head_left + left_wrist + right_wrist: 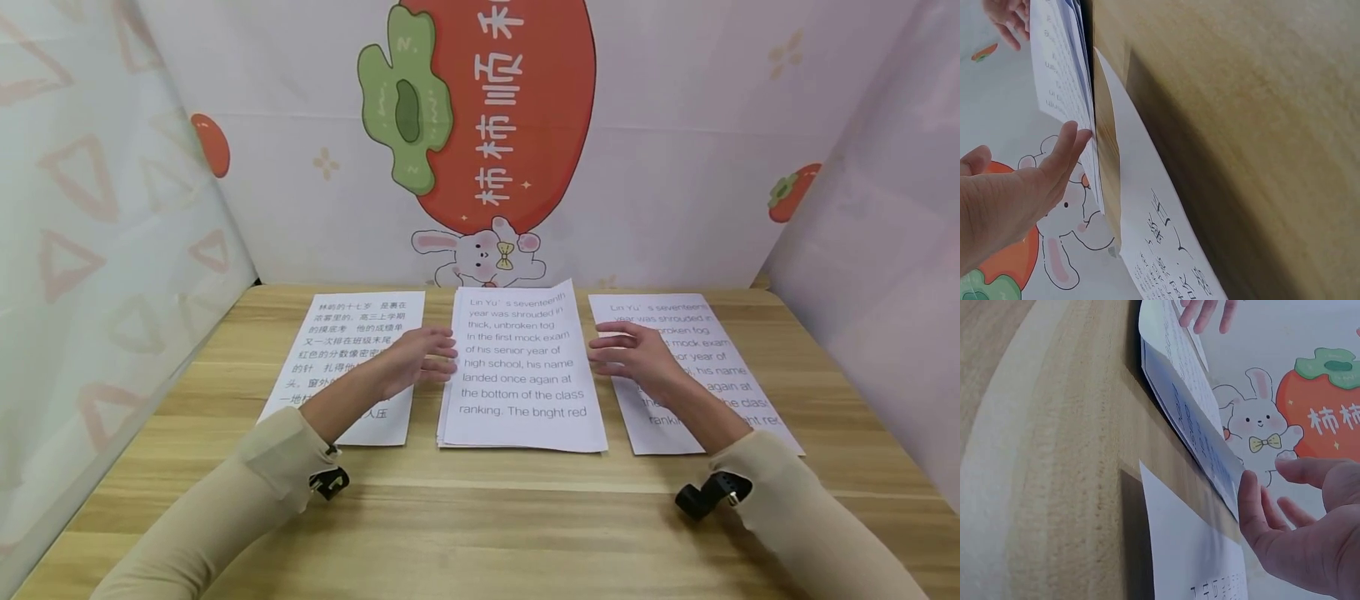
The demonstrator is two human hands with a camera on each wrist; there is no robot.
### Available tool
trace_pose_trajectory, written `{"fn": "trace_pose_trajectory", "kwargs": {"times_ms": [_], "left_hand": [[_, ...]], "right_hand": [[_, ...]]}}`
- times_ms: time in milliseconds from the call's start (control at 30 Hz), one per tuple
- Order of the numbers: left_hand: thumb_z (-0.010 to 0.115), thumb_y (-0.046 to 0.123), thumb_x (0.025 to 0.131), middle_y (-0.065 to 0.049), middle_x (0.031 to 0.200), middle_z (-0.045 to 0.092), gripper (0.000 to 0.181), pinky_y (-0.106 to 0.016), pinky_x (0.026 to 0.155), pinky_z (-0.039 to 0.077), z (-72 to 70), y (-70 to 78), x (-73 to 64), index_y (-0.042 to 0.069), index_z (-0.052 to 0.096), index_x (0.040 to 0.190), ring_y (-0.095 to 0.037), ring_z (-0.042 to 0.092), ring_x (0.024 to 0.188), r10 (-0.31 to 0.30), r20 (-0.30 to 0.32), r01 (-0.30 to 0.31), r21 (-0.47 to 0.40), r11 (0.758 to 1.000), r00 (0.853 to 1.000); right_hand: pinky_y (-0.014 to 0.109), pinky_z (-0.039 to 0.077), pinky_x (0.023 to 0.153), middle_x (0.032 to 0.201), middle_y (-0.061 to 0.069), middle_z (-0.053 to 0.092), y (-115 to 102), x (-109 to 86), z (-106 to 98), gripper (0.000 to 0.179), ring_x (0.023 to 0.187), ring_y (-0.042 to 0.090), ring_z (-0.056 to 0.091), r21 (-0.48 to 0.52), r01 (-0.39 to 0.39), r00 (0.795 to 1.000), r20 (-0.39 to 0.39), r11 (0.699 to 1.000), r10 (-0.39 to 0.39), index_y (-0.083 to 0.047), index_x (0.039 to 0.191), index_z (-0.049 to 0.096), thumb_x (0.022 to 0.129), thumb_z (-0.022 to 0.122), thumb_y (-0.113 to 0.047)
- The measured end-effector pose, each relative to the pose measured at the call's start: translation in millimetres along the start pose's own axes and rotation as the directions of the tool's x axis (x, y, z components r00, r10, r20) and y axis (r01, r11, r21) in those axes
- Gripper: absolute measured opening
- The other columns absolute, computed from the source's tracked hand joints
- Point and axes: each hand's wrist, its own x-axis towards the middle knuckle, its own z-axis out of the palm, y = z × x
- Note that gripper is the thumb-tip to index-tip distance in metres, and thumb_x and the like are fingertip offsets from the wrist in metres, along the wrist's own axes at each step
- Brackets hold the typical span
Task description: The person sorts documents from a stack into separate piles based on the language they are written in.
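In the head view a stack of paper sheets (517,367) with printed English text lies in the middle, its edges slightly uneven. My left hand (408,362) is at the stack's left edge, fingers extended; in the left wrist view its fingertips (1069,132) appear at the sheets' edge, though contact is hard to tell. My right hand (637,358) hovers by the right edge with fingers loosely bent, apart from the stack, and hides part of the right sheet (667,437). Beneath the left hand and forearm is a sheet with Chinese text (352,312). Neither hand holds anything.
All the papers lie on a wooden table (480,525). Behind it hangs a white backdrop (300,225) with a persimmon and rabbit print. A patterned curtain (97,250) stands at the left. Dark straps (705,496) are worn at both wrists.
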Motion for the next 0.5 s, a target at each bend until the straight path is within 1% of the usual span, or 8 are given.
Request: {"fn": "trace_pose_trajectory", "kwargs": {"times_ms": [133,233,400,500], "left_hand": [[0.042,0.019,0.111,-0.029,0.152,0.044,0.054,-0.048,0.113,0.048,-1.5,-1.9,0.1,-0.002,0.029,0.159,-0.043,0.054,0.135,0.004,0.005,-0.004,0.023,1.0,1.0],[0.042,0.019,0.111,-0.029,0.152,0.044,0.054,-0.048,0.113,0.048,-2.3,-2.6,0.5,-0.002,0.029,0.158,-0.043,0.054,0.135,0.011,0.012,-0.011,0.036,0.999,1.0],[0.042,0.019,0.111,-0.029,0.152,0.044,0.053,-0.048,0.113,0.048,-2.2,-2.2,0.3,-0.002,0.029,0.158,-0.043,0.054,0.135,0.013,0.013,-0.013,0.038,0.999,1.0],[0.042,0.019,0.111,-0.029,0.151,0.044,0.053,-0.048,0.112,0.049,-1.7,-2.4,-0.1,-0.002,0.029,0.158,-0.043,0.054,0.135,0.011,0.013,-0.012,0.036,0.999,1.0]], "right_hand": [[0.028,0.063,0.084,0.133,0.031,0.061,0.2,4.9,4.6,0.063,0.092,0.008,0.07,-0.055,-0.006,1.0,-0.014,0.998,0.005,0.006,0.154,0.037,0.098,0.066,-0.001],[0.028,0.063,0.083,0.131,0.03,0.063,-0.9,8.5,7.2,0.065,0.091,0.009,0.07,-0.102,-0.013,1.0,-0.026,0.995,0.01,0.005,0.154,0.038,0.096,0.069,-0.002],[0.028,0.064,0.076,0.116,0.021,0.067,-1.9,13.4,12.7,0.063,0.083,0.011,0.069,-0.129,-0.033,0.998,-0.058,0.991,0.025,0.005,0.151,0.044,0.094,0.07,0.001],[0.026,0.062,0.071,0.113,0.017,0.067,-2.8,14.0,16.5,0.062,0.08,0.01,0.067,-0.134,-0.057,0.997,-0.066,0.989,0.048,0.006,0.15,0.045,0.094,0.07,0.002]]}}
